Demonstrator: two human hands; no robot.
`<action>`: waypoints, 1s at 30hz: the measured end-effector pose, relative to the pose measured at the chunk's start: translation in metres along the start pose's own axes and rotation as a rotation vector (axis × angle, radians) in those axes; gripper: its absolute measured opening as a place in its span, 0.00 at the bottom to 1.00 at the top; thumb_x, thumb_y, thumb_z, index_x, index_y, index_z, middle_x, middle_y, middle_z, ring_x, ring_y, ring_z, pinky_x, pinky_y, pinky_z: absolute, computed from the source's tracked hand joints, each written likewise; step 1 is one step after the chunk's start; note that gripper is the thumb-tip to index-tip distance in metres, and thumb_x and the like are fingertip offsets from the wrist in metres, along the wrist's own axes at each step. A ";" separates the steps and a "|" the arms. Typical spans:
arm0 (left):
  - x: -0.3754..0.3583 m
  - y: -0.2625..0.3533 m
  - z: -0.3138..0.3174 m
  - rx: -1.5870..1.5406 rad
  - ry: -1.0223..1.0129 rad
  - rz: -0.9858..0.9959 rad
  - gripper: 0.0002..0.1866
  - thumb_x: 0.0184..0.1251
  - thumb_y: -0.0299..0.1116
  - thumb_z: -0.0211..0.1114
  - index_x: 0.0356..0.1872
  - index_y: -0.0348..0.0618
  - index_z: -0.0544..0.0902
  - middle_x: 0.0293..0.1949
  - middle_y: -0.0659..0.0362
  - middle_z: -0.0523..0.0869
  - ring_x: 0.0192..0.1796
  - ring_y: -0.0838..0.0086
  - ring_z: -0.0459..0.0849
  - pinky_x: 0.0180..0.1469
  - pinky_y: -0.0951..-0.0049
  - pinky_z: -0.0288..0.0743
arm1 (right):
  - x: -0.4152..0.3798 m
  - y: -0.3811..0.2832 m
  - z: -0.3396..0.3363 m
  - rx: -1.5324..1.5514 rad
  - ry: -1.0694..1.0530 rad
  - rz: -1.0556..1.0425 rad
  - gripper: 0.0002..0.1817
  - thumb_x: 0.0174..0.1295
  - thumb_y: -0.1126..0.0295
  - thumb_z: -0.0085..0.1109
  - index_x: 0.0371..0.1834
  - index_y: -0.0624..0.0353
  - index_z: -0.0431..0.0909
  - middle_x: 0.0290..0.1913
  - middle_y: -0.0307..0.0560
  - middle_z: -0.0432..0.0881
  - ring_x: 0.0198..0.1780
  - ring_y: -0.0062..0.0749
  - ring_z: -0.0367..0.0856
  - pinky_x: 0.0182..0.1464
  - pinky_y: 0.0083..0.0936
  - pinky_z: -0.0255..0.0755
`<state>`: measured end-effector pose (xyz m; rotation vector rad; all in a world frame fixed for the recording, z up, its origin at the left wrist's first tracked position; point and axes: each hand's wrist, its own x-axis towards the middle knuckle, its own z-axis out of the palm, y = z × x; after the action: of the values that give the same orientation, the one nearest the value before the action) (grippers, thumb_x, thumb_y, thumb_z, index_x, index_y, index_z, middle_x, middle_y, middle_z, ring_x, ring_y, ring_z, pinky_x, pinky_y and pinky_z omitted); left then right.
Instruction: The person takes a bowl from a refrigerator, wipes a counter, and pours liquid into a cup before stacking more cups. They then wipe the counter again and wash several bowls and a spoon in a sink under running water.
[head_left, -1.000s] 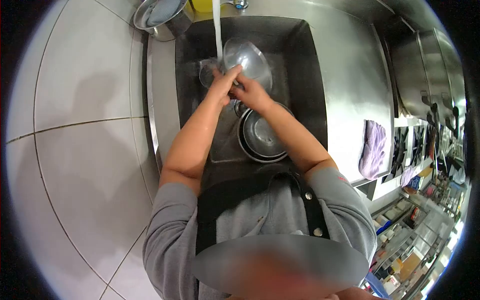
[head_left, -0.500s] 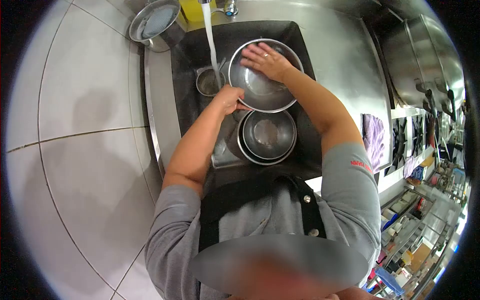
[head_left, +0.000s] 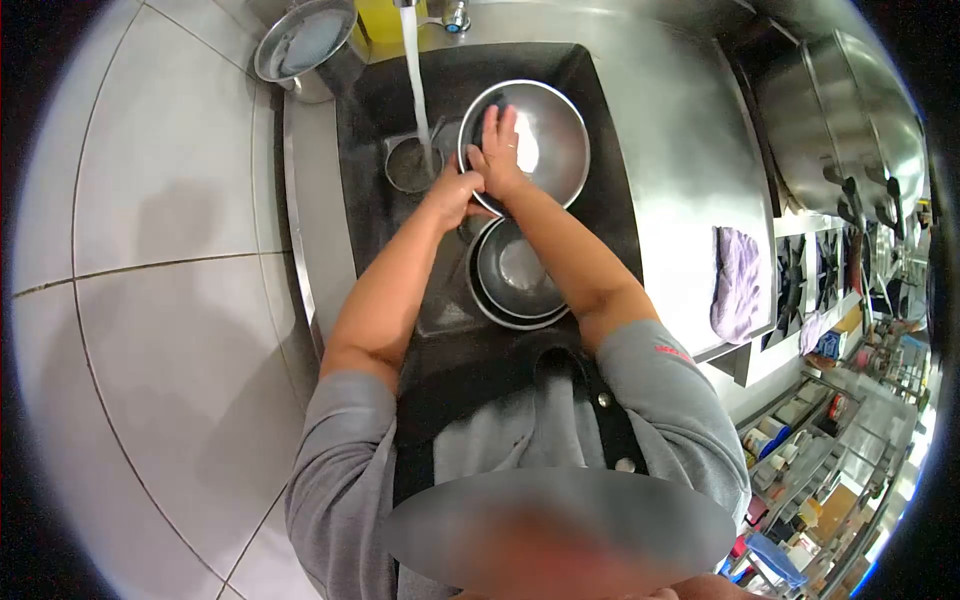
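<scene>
A steel mixing bowl is held over the sink, its inside facing up. My left hand is closed on the bowl's near-left rim. Inside the bowl my right hand lies against the left wall, fingers stretched out and a ring on one of them. Whether anything is under that palm is hidden. Just below, nested steel bowls rest in the sink, partly covered by my right forearm. Water runs from the faucet onto the drain strainer, left of the held bowl.
The dark sink basin is set in a steel counter. A steel pot stands at the back left beside a yellow container. To the right are a purple cloth, large steel pots and stove burners.
My right hand has swept from the bowl's far side to its left wall, fingers now pointing away from me. My left hand still grips the rim.
</scene>
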<state>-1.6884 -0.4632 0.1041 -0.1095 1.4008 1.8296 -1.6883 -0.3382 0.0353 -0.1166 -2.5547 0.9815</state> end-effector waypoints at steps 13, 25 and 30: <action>0.007 0.041 -0.031 0.019 0.011 -0.145 0.25 0.56 0.39 0.57 0.55 0.39 0.68 0.46 0.50 0.77 0.47 0.57 0.79 0.49 0.52 0.77 | 0.015 -0.059 -0.181 -0.311 -0.992 -0.189 0.22 0.57 0.59 0.62 0.54 0.53 0.76 0.43 0.51 0.83 0.45 0.51 0.81 0.50 0.39 0.73; -0.009 0.031 -0.008 0.247 -0.090 0.362 0.25 0.69 0.52 0.57 0.43 0.35 0.83 0.35 0.61 0.84 0.40 0.78 0.78 0.46 0.75 0.71 | 0.061 -0.010 -0.165 0.413 -0.178 0.269 0.18 0.55 0.63 0.67 0.48 0.56 0.81 0.43 0.45 0.83 0.44 0.28 0.79 0.52 0.25 0.71; -0.013 0.018 0.011 0.344 0.331 0.428 0.21 0.72 0.44 0.51 0.42 0.33 0.80 0.35 0.56 0.84 0.39 0.74 0.78 0.44 0.73 0.71 | 0.007 -0.080 -0.091 -0.001 0.111 -0.168 0.17 0.54 0.64 0.62 0.45 0.59 0.79 0.54 0.52 0.79 0.53 0.49 0.77 0.57 0.36 0.69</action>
<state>-1.6868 -0.4619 0.1288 0.0757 2.0821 1.9329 -1.6540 -0.3401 0.1517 0.0423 -2.4190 0.8846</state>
